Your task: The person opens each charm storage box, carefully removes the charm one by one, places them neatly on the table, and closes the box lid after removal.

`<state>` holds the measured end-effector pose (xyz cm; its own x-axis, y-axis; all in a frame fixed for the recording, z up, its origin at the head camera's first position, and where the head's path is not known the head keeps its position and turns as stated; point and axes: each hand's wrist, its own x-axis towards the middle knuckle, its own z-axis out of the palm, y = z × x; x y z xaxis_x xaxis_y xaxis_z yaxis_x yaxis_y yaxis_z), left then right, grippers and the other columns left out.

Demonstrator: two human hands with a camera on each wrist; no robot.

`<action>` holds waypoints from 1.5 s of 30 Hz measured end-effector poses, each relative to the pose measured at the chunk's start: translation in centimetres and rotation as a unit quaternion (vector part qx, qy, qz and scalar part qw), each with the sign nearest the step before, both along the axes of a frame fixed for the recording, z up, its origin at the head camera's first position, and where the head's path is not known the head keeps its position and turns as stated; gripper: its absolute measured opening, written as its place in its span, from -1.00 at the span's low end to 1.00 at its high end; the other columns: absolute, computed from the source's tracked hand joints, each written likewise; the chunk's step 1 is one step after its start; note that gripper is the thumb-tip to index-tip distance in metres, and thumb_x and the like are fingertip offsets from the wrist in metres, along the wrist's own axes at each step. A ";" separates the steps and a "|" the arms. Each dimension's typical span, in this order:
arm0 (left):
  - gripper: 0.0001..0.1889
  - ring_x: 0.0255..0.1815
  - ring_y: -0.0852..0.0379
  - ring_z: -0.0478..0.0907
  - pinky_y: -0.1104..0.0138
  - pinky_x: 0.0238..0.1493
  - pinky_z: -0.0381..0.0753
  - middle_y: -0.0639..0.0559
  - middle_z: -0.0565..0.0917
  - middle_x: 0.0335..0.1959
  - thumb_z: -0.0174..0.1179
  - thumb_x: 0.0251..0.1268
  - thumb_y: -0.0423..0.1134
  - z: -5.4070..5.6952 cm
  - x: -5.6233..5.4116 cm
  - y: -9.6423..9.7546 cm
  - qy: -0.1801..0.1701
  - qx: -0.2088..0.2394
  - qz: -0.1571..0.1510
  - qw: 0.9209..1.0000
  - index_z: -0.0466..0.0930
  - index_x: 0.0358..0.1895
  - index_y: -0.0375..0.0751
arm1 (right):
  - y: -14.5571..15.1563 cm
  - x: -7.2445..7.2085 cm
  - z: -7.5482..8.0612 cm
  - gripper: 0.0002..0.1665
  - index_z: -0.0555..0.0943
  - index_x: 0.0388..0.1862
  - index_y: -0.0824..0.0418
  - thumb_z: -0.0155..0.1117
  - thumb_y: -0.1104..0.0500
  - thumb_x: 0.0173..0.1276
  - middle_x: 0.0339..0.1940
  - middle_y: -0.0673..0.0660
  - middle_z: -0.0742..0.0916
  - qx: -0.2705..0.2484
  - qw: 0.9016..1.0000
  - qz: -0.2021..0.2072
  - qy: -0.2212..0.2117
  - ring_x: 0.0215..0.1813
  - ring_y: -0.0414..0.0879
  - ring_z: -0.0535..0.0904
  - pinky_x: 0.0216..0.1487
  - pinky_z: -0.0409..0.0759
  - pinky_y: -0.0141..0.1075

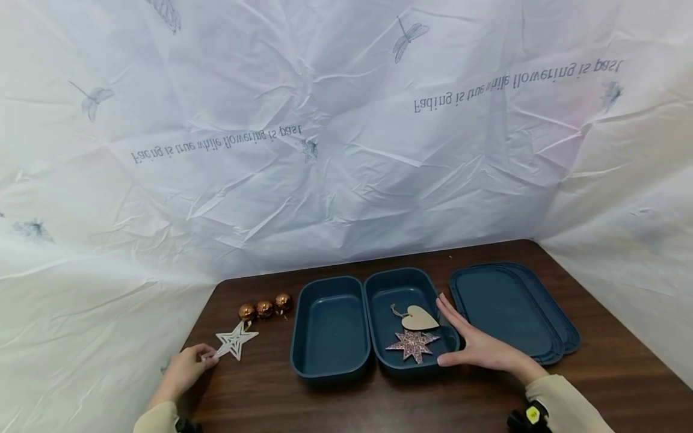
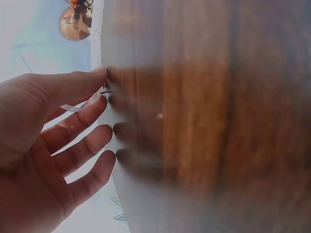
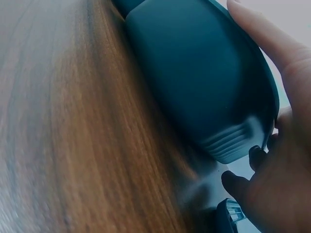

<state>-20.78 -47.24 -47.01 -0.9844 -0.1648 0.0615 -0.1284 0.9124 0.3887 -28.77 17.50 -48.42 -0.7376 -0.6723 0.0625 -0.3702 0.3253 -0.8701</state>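
My left hand (image 1: 186, 367) is at the lower left tip of a white openwork star ornament (image 1: 235, 341), near the table's left edge. In the left wrist view its thumb and forefinger pinch, with a thin pale ribbon (image 2: 83, 107) hanging at the fingertips; the other fingers are bent loosely. My right hand (image 1: 482, 347) rests spread at the near right corner of the right blue container (image 1: 387, 294), its thumb against the rim and its fingers along the side. Inside lie a wooden heart (image 1: 418, 319) with a string and a pink glittery star (image 1: 412, 344).
A second blue container (image 1: 330, 331), holding nothing, stands directly left of the first. Two stacked blue lids (image 1: 503, 307) lie at the right. Shiny copper balls (image 1: 264, 309) sit in a row behind the white star. A white printed sheet (image 1: 325, 180) hangs behind the brown table (image 1: 303, 409).
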 end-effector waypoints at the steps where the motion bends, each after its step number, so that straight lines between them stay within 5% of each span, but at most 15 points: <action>1: -0.84 -0.39 0.13 0.49 0.17 -0.31 0.46 0.04 0.70 -0.36 0.39 0.25 -0.18 -0.1 0.1 0.0 -0.001 0.000 0.001 1.000 0.73 -0.24 -0.19 | 0.0 0.0 0.0 0.27 -0.36 0.68 0.10 0.39 0.17 0.38 0.63 0.14 -0.38 0.003 1.000 0.000 -0.002 0.56 0.47 -0.46 0.22 -0.04 0.60; 10: -0.74 -0.30 0.05 0.61 0.10 -0.24 0.55 -0.07 0.73 -0.26 0.43 0.21 -0.14 0.3 0.0 0.2 0.003 0.003 0.000 1.000 0.70 -0.17 -0.25 | -0.1 0.2 0.5 0.29 -0.33 0.68 0.12 0.43 0.10 0.35 0.65 0.23 -0.32 0.023 1.000 -0.020 0.006 0.57 0.48 -0.37 0.23 0.02 0.58; 18: -0.60 -0.16 -0.17 0.67 -0.01 -0.15 0.61 -0.31 0.70 -0.11 0.41 0.23 -0.22 1.7 0.3 0.6 0.019 0.026 -0.007 0.999 0.60 0.00 -0.46 | -0.1 0.3 0.6 0.30 -0.33 0.67 0.16 0.44 0.09 0.34 0.64 0.25 -0.33 0.029 0.999 -0.023 0.004 0.57 0.49 -0.37 0.24 0.01 0.57; 24: -0.56 -0.19 -0.10 0.65 -0.03 -0.17 0.61 -0.31 0.67 -0.05 0.37 0.31 -0.14 2.8 0.2 1.2 0.020 0.002 -0.014 1.000 0.59 0.08 -0.43 | -0.1 0.3 0.8 0.30 -0.33 0.67 0.15 0.44 0.09 0.34 0.64 0.24 -0.34 0.033 0.999 -0.020 0.007 0.56 0.50 -0.37 0.23 0.01 0.58; 35: -0.62 -0.11 -0.15 0.64 -0.09 -0.13 0.60 -0.25 0.67 0.00 0.29 0.42 -0.10 4.0 -2.3 5.9 0.058 -0.007 -0.058 0.997 0.63 0.11 -0.32 | 0.0 0.2 0.6 0.32 -0.39 0.66 0.12 0.42 0.11 0.36 0.63 0.28 -0.36 0.031 0.999 -0.015 -0.001 0.56 0.51 -0.40 0.22 -0.01 0.59; 45: -0.71 -0.25 0.02 0.59 0.04 -0.21 0.61 -0.05 0.67 -0.17 0.29 0.41 -0.14 4.7 -6.3 10.6 0.078 -0.002 -0.118 0.990 0.68 0.05 -0.24 | 0.0 0.2 0.7 0.33 -0.40 0.66 0.14 0.42 0.11 0.35 0.63 0.28 -0.36 0.030 0.999 -0.014 -0.003 0.56 0.50 -0.41 0.22 -0.02 0.59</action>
